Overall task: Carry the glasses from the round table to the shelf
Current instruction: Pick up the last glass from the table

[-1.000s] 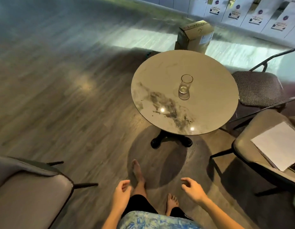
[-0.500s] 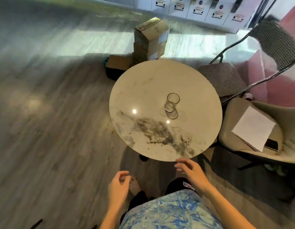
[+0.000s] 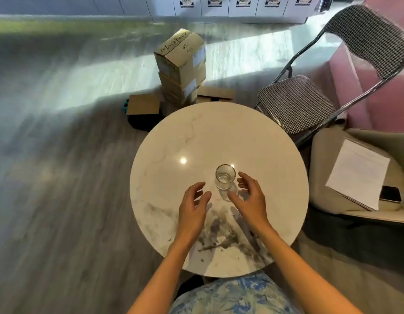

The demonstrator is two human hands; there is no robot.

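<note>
Glass (image 3: 225,180) stands upright near the middle of the round table (image 3: 173,141), a little toward its right edge. The right hand (image 3: 249,200) is spread loose just beside it, and the left hand (image 3: 193,207), half curled and empty, hovers nearby. Best to wrap the right fingers low around the wall and lift straight up, since smooth glass will likely slip.

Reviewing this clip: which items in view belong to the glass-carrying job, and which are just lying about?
Job: glass upright on the round table; left hand and right hand, both open, reaching toward it.

Lying about: stacked cardboard boxes, folding chair, papers and phone on the cushioned seat.
</note>
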